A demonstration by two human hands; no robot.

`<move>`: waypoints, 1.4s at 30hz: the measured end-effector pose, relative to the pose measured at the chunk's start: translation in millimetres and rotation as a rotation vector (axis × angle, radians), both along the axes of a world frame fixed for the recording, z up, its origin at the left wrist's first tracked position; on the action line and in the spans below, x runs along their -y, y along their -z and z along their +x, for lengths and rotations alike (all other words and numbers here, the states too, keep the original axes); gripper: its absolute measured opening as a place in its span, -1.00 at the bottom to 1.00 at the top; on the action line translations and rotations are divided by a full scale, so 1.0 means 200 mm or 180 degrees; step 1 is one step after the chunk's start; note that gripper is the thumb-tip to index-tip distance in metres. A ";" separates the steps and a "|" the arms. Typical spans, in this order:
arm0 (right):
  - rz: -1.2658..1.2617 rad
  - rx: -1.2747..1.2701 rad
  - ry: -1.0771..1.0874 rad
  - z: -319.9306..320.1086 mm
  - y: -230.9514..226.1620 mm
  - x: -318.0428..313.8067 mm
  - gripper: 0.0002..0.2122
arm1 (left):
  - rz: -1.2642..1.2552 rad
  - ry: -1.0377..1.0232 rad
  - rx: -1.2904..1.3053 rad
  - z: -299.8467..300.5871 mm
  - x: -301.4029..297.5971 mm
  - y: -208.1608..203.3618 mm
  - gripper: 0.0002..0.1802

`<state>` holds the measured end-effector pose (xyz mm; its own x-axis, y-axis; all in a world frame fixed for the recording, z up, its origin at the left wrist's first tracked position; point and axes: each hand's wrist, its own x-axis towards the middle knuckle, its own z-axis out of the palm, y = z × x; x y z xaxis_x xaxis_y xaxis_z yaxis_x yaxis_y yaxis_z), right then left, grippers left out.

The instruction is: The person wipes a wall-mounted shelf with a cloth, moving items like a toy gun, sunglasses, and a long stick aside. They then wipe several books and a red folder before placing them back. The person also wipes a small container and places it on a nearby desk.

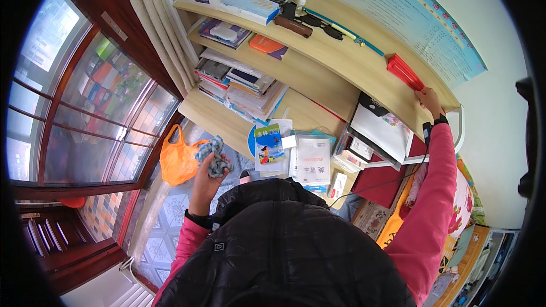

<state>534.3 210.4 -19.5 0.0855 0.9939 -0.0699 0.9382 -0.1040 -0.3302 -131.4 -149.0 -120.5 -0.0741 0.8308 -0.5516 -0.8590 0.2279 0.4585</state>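
Bunched up in my left hand (211, 175) is a blue, white and grey fluffy cloth (214, 158), with my fingers curled round it. This hand is beside the desk's left end, close to an orange plastic bag (177, 156). My right hand (430, 102) reaches out to the right end of the top shelf, its fingers closed on the near end of a red folding fan (402, 70). The fan looks folded and lies along the shelf board (364, 51). Teal and pale yellow sticks (344, 30) lie further left on that board.
Dark glasses (321, 24), a brown case (293, 26), a small spray bottle (301, 3) and a blue-white box (250, 7) share the top shelf. Paper stacks (250, 88) fill the lower left. On the desk lie a colourful book (269, 146) and notebooks (313, 160). A dark cable (378, 181) hangs near my right arm.
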 end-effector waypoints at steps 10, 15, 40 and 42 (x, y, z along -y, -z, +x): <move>0.1548 0.0004 -0.0212 -0.47 -0.07 0.45 -0.79 | 0.0092 0.0174 -0.0330 -0.08 -0.02 -0.02 -0.60; 0.0694 -0.2552 -0.1241 -1.34 0.14 1.04 -0.73 | 0.0065 0.0942 -0.0284 0.11 -0.22 -0.10 -0.50; 0.2202 0.0953 0.0081 -0.41 0.22 0.60 -0.71 | -0.0170 0.0780 -0.0674 -0.06 -0.83 0.31 -0.58; 0.2657 0.0899 0.0120 -0.42 0.31 0.58 -0.71 | -0.0212 0.0549 -0.0597 -0.17 -0.94 0.38 -0.61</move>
<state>450.2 94.8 -80.7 0.0237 0.7072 0.7066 0.9970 0.0351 -0.0685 -164.7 38.1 -196.5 -0.0406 0.8023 -0.5955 -0.7063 0.3985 0.5851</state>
